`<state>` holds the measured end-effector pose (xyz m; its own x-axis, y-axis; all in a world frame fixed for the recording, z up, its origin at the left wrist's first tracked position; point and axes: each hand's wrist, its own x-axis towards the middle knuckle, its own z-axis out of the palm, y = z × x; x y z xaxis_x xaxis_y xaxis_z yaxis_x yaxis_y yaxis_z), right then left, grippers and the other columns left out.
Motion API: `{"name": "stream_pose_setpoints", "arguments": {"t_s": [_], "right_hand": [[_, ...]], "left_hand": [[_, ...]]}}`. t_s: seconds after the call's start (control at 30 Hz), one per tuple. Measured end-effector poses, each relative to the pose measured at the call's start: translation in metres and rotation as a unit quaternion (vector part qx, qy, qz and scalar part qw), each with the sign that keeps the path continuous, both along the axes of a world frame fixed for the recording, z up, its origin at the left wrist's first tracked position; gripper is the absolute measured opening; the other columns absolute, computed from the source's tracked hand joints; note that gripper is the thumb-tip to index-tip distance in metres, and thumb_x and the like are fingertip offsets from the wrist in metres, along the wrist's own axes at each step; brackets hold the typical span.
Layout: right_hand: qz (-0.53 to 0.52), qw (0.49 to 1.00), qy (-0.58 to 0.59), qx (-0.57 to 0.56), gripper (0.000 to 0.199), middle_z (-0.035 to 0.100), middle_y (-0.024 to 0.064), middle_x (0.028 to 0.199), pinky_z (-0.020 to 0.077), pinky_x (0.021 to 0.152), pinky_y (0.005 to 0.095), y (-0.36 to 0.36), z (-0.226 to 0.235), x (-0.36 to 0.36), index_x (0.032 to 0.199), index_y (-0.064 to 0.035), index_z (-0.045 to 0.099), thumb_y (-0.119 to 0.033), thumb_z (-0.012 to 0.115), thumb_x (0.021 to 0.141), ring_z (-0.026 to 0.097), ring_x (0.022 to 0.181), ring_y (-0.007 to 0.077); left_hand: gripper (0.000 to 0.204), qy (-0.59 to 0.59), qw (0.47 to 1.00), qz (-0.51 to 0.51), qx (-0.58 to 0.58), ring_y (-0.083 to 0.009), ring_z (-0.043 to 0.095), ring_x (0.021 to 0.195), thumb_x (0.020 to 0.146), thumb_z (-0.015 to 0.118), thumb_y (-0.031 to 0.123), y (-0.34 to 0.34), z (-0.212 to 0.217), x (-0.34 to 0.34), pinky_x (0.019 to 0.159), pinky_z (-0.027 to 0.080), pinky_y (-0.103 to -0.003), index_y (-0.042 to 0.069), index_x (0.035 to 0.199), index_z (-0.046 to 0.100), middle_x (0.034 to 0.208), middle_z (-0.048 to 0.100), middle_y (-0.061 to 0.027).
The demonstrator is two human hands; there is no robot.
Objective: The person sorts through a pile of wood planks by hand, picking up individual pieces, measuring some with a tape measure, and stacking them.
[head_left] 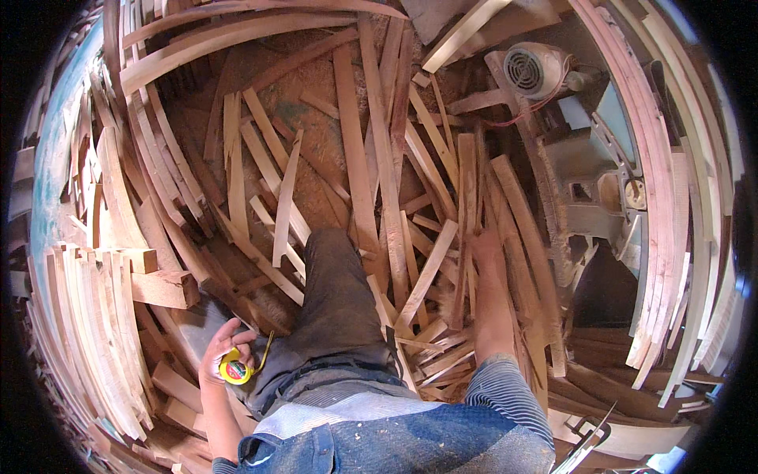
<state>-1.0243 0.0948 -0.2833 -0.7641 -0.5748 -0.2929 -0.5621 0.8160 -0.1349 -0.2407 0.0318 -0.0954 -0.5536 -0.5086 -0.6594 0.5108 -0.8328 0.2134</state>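
My left hand [227,347] is closed around a yellow tape measure [235,368], beside my left thigh. A short bit of yellow blade or strap sticks out on the tape's right side. My right arm reaches down into a heap of wood strips on the right. My right hand [485,246] is at the upright brown wood strips [466,174]; its fingers are dim and partly hidden, so I cannot see whether they grip one. A paler strip [427,273] lies slanted just left of that hand.
Stacked pale strips [87,332] stand on the left, beside a thick wood block [166,288]. Long curved pieces [237,39] cross the far left. A dusty motor [534,71] sits at the far right, near long pinkish boards [655,182]. Loose offcuts and sawdust cover the floor [308,118].
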Motion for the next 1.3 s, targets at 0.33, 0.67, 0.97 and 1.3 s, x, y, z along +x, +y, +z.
{"name": "stream_pose_setpoints", "arguments": {"t_s": [0.33,0.67,0.97,1.3], "right_hand": [[-0.124,0.983,-0.092,-0.101,0.071,0.07,0.0238,0.106,0.0527,0.086,0.0473,-0.04,0.035,0.113,0.115,0.0091,0.064,-0.044,0.084,0.073,0.067,0.105,0.037],[-0.061,0.948,-0.239,-0.201,0.061,0.067,0.0185,0.118,0.0517,0.09,0.0398,-0.018,0.158,0.151,0.134,0.0022,0.058,-0.029,0.077,0.084,0.064,0.107,0.0281],[-0.036,0.865,-0.424,-0.267,0.054,0.066,0.0122,0.114,0.0509,0.085,0.035,-0.003,0.269,0.352,0.13,0.0034,0.058,-0.015,0.079,0.083,0.064,0.102,0.0214],[0.396,0.679,-0.572,-0.235,0.044,0.065,0.0031,0.091,0.0482,0.071,0.0294,-0.314,0.418,0.614,0.114,0.0003,0.067,-0.035,0.073,0.088,0.06,0.082,0.0123]], "left_hand": [[0.058,0.001,1.0,0.017,0.0,-0.03,0.067,0.073,0.087,0.07,0.012,0.006,0.001,-0.001,0.068,0.058,-0.048,0.011,0.142,0.052,0.127,0.062,-0.0299],[0.082,0.046,0.998,-0.02,-0.029,-0.0285,0.066,0.083,0.087,0.075,0.018,0.001,0.012,0.007,0.075,0.056,-0.045,0.003,0.152,0.027,0.142,0.047,-0.0338],[0.079,0.091,0.992,-0.037,-0.077,-0.0198,0.063,0.082,0.09,0.075,0.014,0.026,-0.006,0.023,0.076,0.056,-0.036,0.01,0.153,0.026,0.143,0.049,-0.0268],[0.094,0.085,0.987,-0.008,-0.135,-0.0182,0.064,0.08,0.092,0.071,0.015,0.027,0.018,0.033,0.073,0.054,-0.034,0.003,0.16,0.008,0.139,0.056,-0.0229]]}}
